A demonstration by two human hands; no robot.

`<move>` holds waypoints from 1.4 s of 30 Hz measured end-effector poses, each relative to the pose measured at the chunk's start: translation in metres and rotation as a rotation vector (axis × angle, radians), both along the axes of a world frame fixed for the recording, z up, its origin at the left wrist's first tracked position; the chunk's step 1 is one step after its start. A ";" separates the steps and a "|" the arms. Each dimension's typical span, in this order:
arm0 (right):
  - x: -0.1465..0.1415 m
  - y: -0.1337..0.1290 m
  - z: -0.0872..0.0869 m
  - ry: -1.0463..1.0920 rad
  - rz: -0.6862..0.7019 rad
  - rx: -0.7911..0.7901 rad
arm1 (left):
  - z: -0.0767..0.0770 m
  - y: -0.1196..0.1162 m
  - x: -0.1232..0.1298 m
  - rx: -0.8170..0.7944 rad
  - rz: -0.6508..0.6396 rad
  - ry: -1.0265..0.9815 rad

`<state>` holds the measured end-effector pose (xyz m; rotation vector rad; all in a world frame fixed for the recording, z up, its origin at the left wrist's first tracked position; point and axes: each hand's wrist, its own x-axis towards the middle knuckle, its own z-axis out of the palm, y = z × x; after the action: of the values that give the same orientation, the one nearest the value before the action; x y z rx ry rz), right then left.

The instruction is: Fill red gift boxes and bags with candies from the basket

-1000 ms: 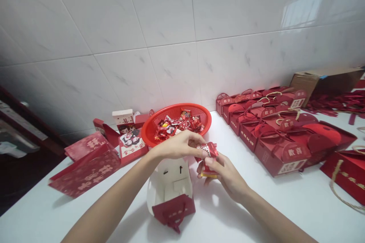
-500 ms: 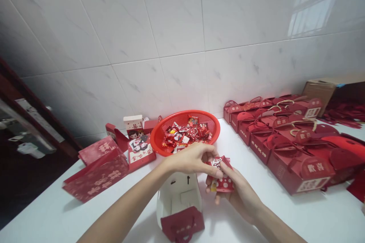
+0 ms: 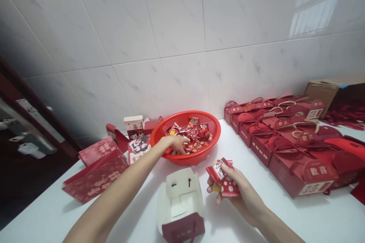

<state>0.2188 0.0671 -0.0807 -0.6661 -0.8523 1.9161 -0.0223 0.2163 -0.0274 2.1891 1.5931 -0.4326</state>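
Two bare hands, one red basket of wrapped sweets, one open box.
In the head view, the left hand [image 3: 179,144] is down inside the one red basket [image 3: 196,158], fingers among its wrapped sweets [image 3: 197,134], which overlap too much to count; whether it grips one I cannot tell. The right hand [image 3: 242,189], near the basket, grasps at least two packets: a red-and-white one [image 3: 218,171] on top and a polka-dotted one [image 3: 229,186] partly under it. One open box [image 3: 183,229], white inside with two dark slots in its back wall, stands between the forearms, in front of the basket. Two patterned red bags [image 3: 95,177] stand at left; at right are more than five handled red boxes [image 3: 299,176] and one cardboard carton [image 3: 322,97].
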 end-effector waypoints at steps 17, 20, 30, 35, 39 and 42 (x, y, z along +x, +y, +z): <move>0.001 0.000 0.004 -0.029 -0.014 0.006 | -0.012 0.007 -0.014 0.200 0.133 -0.586; 0.002 0.002 0.002 -0.023 -0.023 0.012 | -0.011 0.005 -0.012 0.198 0.143 -0.670; 0.003 0.001 0.004 -0.033 -0.025 0.027 | -0.010 0.003 -0.012 0.402 0.288 -0.627; 0.003 0.003 0.003 -0.037 -0.026 0.014 | -0.012 0.004 -0.014 0.448 0.342 -0.616; 0.003 0.004 0.002 -0.035 -0.013 0.015 | -0.013 0.003 -0.014 0.487 0.346 -0.560; 0.003 0.003 0.001 -0.039 -0.019 0.019 | -0.014 0.003 -0.015 0.515 0.353 -0.520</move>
<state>0.2216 0.0702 -0.0797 -0.6993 -0.8844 1.8815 -0.0369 0.2191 -0.0412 2.0310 1.8488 0.6663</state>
